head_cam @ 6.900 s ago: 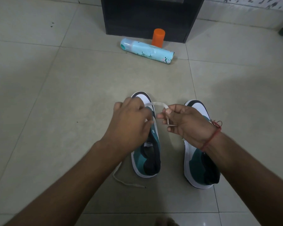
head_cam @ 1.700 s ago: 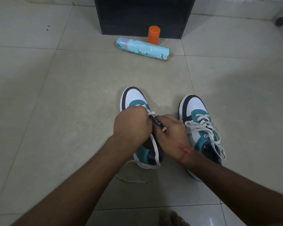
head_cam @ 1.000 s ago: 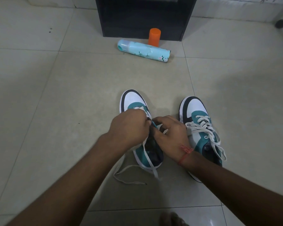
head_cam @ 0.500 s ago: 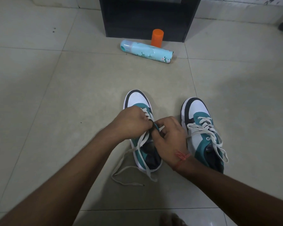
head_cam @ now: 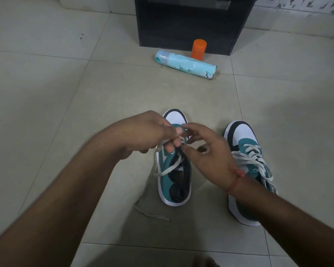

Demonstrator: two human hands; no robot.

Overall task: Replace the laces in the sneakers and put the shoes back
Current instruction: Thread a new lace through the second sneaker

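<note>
Both hands meet over the unlaced sneaker (head_cam: 174, 176), toe pointing away from me. Left hand (head_cam: 145, 133) & right hand (head_cam: 206, 157) pinch the lace (head_cam: 169, 168) near the toe eyelets; I'd thread towards the heel, I reckon.

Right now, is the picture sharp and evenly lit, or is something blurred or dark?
Head view: dim, soft light; the left hand and right hand slightly motion-blurred over the teal-and-white left sneaker; corners darker, the beige tile floor lines bent by the wide lens.

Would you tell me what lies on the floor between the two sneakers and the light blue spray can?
Nothing: in the head view, bare floor tile separates the left sneaker and right sneaker from the spray can.
</note>
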